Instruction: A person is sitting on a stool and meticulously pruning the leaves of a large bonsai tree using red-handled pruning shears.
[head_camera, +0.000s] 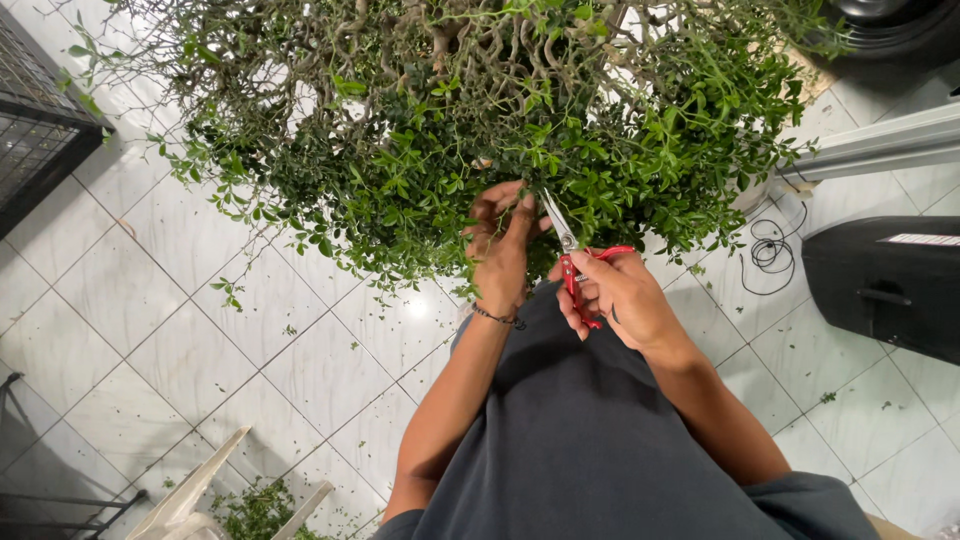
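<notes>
Right hand (625, 295) grips red-handled scissors (572, 262); left hand (498, 245), fingers curled, holds foliage of the shrub (450, 130).

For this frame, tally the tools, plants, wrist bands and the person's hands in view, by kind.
Hands: 2, left hand and right hand
Red-handled scissors: 1, in the right hand
Leafy bush: 1, touched by the left hand
Wrist bracelet: 1
Total: 5
</notes>
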